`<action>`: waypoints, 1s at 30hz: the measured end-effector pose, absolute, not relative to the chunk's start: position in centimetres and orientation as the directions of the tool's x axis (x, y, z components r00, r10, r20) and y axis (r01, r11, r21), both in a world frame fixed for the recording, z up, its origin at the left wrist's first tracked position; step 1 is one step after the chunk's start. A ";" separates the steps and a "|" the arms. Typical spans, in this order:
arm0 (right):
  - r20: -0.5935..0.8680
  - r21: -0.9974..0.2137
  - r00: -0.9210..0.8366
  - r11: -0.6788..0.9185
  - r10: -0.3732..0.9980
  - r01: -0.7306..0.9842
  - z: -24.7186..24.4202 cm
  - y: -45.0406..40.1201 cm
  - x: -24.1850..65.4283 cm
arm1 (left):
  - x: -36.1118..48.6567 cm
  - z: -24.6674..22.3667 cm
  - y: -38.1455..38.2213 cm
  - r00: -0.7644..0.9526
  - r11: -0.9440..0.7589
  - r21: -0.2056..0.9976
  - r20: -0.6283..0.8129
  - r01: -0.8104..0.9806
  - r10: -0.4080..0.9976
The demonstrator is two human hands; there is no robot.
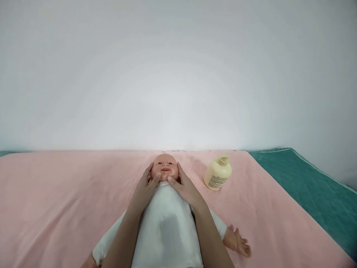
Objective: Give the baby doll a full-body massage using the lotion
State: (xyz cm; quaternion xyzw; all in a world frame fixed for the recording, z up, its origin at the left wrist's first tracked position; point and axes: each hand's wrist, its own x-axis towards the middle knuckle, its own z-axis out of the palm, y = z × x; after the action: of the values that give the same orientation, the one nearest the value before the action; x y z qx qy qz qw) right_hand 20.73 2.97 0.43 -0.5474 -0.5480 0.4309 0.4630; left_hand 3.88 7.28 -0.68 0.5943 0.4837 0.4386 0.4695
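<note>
A baby doll (166,223) in a white cloth outfit lies on its back, its head (166,159) toward the wall. My left hand (145,187) cups one side of the doll's head, with the thumb at the chin. On the opposite side my right hand (186,187) holds the head in the same way, thumb near the jaw. The fingers of both hands wrap partly behind the head, where I cannot see their tips. Both doll arms stretch outward beneath my forearms. The doll's legs are out of view.
A pale yellow pump bottle (219,173) with a printed label stands to the right of the doll's head. Under everything lies a pink sheet (69,193), slightly creased at left. A green quilted cover (306,186) shows at right. Behind rises a plain wall (167,74).
</note>
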 end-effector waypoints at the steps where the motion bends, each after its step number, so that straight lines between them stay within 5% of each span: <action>1: 0.054 -0.981 0.029 0.047 0.998 0.190 0.4 3.0 20.7 | 4.0 -0.6 7.1 0.158 -0.091 0.988 0.071 0.126 0.985; 6: 0.116 -0.980 0.048 0.106 0.992 0.170 0.0 3.3 20.6 | 4.4 -0.4 6.6 0.198 -0.075 0.997 0.067 0.035 0.978; 17: 0.027 -0.992 0.069 0.018 0.997 0.125 0.2 3.2 21.0 | 3.8 -0.7 6.8 0.178 -0.195 0.928 0.144 0.317 0.973; 30: 0.022 -0.991 0.067 0.013 0.997 0.131 0.5 3.3 20.8 | 4.0 -0.2 6.7 0.143 -0.147 0.958 0.113 0.248 0.983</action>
State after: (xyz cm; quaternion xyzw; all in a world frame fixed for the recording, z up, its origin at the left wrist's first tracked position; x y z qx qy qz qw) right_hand 20.83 3.28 0.52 -0.5442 -0.5186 0.4444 0.4874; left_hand 4.04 6.70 -0.22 0.6234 0.4939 0.4297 0.4275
